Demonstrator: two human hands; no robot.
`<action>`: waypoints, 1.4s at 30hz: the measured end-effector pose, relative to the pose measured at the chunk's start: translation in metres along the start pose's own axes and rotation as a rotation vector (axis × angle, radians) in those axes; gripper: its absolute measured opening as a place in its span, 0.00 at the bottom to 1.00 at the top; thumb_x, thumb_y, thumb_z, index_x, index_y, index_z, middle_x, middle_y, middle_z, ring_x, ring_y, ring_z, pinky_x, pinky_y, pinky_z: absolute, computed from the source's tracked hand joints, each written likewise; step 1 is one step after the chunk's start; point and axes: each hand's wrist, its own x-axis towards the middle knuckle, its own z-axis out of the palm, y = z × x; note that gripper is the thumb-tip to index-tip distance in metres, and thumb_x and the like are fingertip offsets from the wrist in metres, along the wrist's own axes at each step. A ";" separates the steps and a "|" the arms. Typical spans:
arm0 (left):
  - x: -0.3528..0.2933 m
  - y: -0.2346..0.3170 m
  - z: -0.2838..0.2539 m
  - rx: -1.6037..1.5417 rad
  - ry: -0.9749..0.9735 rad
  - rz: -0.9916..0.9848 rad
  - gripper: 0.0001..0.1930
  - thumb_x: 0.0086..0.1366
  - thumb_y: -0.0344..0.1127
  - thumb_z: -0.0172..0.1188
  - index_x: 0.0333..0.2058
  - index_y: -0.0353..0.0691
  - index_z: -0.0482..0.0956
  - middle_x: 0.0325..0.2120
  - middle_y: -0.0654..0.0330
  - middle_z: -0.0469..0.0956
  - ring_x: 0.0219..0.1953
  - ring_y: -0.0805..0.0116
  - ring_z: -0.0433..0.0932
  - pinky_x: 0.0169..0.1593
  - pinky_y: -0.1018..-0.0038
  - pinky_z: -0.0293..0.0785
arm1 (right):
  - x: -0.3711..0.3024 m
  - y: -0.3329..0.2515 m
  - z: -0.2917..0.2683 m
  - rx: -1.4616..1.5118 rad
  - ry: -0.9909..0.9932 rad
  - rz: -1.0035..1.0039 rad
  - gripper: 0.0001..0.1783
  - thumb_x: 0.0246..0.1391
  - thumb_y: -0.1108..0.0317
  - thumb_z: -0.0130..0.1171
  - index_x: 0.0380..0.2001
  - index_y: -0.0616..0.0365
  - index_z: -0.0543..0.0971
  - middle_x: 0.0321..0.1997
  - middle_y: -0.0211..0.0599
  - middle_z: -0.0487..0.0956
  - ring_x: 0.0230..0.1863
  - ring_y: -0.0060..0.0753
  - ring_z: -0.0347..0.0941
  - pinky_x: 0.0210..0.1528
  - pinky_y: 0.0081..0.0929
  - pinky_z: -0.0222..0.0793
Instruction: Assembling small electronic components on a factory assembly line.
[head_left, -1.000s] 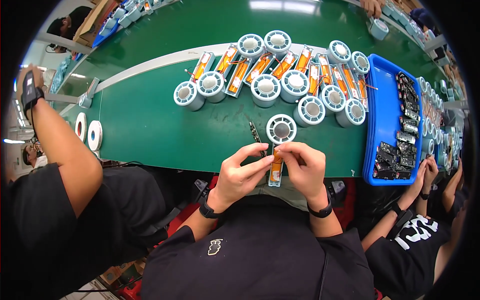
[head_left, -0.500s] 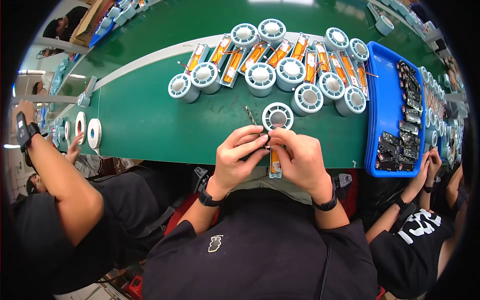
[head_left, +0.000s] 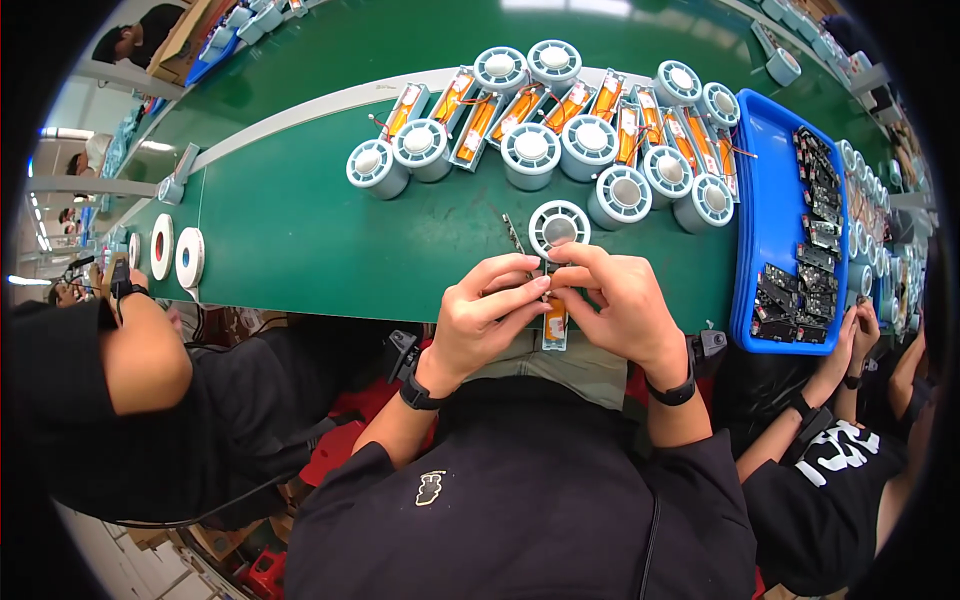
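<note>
Over the last second, our right hand (head_left: 622, 305) has moved up toward the round head (head_left: 559, 226), and its fingers now overlap the head's lower rim; we can't be sure they touch it. Our fingers cover more of the orange cell (head_left: 555, 322), and less of the slim circuit board (head_left: 513, 234) shows above our left hand (head_left: 488, 308). To our left, a neighbour's raised hand (head_left: 118, 284) has dropped, uncovering another tape roll (head_left: 134, 250). Far right, a co-worker's hand has left a pale blue unit (head_left: 783, 67).
</note>
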 end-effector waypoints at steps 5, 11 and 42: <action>-0.003 -0.007 0.003 0.025 0.016 0.027 0.19 0.53 0.18 0.74 0.45 0.34 0.87 0.51 0.49 0.79 0.43 0.60 0.87 0.45 0.70 0.88 | 0.001 0.007 0.008 -0.017 0.027 -0.089 0.26 0.46 0.84 0.67 0.50 0.59 0.78 0.31 0.32 0.87 0.15 0.26 0.65 0.19 0.24 0.59; -0.001 -0.006 0.003 0.050 0.048 0.039 0.19 0.53 0.18 0.74 0.45 0.34 0.87 0.51 0.49 0.78 0.42 0.61 0.87 0.43 0.71 0.87 | -0.002 0.000 0.006 0.078 0.067 0.077 0.25 0.46 0.86 0.66 0.50 0.61 0.77 0.30 0.30 0.87 0.13 0.18 0.63 0.18 0.21 0.56; 0.001 0.043 0.000 0.253 -0.094 0.031 0.15 0.61 0.28 0.69 0.48 0.37 0.83 0.46 0.51 0.82 0.40 0.52 0.85 0.41 0.65 0.83 | -0.035 -0.011 0.001 0.128 0.002 0.212 0.35 0.55 0.80 0.63 0.67 0.67 0.67 0.31 0.37 0.88 0.22 0.17 0.76 0.25 0.18 0.68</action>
